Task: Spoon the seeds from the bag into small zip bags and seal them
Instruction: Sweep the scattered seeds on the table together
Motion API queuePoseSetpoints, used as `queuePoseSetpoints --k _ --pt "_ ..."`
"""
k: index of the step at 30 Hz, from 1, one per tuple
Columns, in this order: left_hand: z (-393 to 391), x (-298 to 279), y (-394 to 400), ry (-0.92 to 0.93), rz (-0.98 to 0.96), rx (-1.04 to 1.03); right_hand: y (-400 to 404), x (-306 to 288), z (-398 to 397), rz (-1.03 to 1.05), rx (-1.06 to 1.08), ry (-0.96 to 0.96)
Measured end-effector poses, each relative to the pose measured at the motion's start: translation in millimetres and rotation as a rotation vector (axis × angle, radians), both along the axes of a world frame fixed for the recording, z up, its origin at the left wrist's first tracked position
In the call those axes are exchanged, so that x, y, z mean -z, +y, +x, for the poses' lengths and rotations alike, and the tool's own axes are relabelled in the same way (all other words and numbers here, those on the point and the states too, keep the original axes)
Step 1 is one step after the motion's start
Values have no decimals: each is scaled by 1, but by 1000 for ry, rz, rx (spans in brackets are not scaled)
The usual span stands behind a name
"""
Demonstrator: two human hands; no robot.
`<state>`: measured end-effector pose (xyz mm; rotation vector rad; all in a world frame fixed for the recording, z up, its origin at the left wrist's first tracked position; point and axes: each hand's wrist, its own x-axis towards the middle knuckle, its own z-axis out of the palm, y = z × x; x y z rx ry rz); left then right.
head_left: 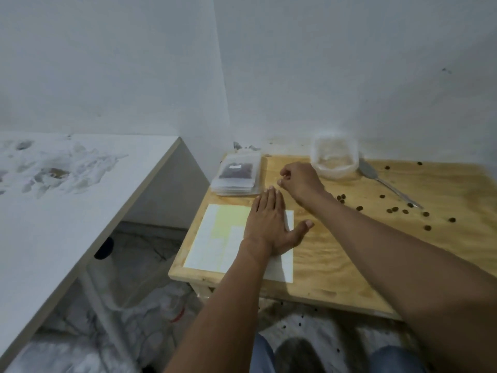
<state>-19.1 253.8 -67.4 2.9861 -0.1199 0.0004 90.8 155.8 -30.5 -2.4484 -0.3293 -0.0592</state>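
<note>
We see the left hand [269, 224] pressed flat, fingers straight and together, on a label sheet [215, 238] that lies near the front left edge of the wooden table [336, 259]. The right hand [298, 181] hovers just beyond it with fingers curled in a pinch; we cannot tell what, if anything, it grips. The zip bags [238, 175], stacked, with dark seeds in the top one, sit at the back left corner. The seed bag [334, 158] stands blurred against the wall, the spoon [387, 184] beside it. Loose seeds [395, 210] dot the bare right half. A white desk [67, 224] closes in the left.
</note>
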Motion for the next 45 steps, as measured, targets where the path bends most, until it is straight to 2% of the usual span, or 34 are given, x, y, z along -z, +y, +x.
queuePoseSetpoints --k 7,9,13,19,21,23,25,29,43,45 --pt "1 -2 -3 2 -15 -7 3 -4 7 -107 6 2" --pt "0 -2 -3 -4 -31 -12 -1 -10 3 -16 46 45" --pt "-3 -3 -2 -21 -62 -21 -20 -22 -11 319 183 165" --pt "-5 -7 0 -14 -80 -31 -56 -29 -12 420 291 225" --pt "-6 -7 0 -11 -82 -33 -65 -28 -12 362 307 235" --pt "-5 -7 0 -15 -85 -34 -71 -27 -13 210 242 177" --pt "-4 -5 0 -26 -87 -33 -74 -25 -17 70 206 95" --pt "-2 -3 0 -39 -87 -38 -76 -14 -24 -66 208 -88" --pt "0 -1 -1 -66 -105 -41 -74 7 -5 -335 143 -161" --pt "0 -2 0 -62 -104 -41 -74 3 -8 -309 147 -146"
